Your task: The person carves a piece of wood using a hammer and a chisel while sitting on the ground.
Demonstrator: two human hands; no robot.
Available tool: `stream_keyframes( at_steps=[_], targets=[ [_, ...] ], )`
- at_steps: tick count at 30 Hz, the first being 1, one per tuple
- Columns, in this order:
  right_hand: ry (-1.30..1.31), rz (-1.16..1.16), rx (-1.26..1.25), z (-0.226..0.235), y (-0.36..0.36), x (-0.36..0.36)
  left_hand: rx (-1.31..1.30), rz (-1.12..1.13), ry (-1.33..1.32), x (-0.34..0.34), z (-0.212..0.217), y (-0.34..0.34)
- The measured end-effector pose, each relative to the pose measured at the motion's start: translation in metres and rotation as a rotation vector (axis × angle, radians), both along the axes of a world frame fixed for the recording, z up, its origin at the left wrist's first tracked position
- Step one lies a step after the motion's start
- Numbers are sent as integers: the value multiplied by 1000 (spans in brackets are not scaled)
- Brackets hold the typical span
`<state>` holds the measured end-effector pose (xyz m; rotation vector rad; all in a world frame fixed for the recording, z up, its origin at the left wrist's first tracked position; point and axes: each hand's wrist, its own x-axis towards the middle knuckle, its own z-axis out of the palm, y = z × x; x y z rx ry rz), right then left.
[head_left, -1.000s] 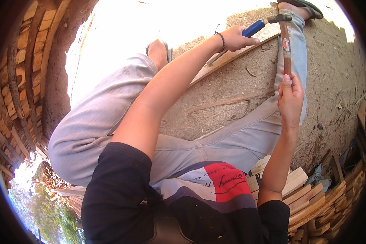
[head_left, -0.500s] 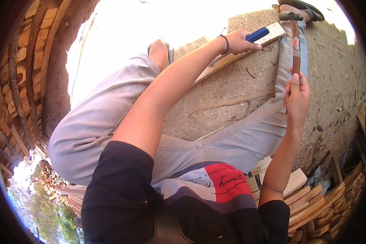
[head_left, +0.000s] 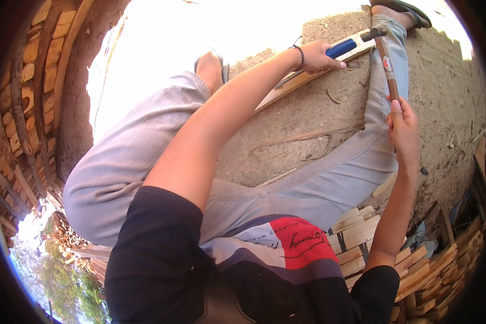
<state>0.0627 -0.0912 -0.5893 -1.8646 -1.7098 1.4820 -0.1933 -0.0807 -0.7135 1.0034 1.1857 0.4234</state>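
My left hand [head_left: 317, 57] is closed round a chisel [head_left: 341, 49] with a blue handle, whose metal blade shows in part behind the hand. The chisel lies low along a long pale wooden board [head_left: 278, 98], which slants from between my legs to my right shin. My right hand [head_left: 403, 121] grips a hammer [head_left: 390, 75] by the lower part of its wooden handle. The dark hammer head is just past the butt of the chisel handle; whether they touch I cannot tell.
My legs in grey trousers [head_left: 119, 156] spread on either side of the board, on sandy ground [head_left: 443, 92]. Stacked wood pieces [head_left: 356, 235] stand close by my right elbow. More timber [head_left: 29, 97] is piled along the far left. Sunlight glares on the ground ahead.
The hammer has tilted left, bringing its head down toward the chisel handle. My right hand has shifted slightly right and nearer to me. The left hand has stayed nearly still on the chisel.
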Motion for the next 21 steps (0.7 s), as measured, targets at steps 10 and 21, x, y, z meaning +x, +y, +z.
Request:
stream_keyframes(
  at_steps=[10,21],
  targets=[
    [-79,12,153,-16,13,3,-69,14,-27,3,-13,7],
    [-69,170,51,-24,17,-6,-96,-19,64,-1,-19,10]
  ],
)
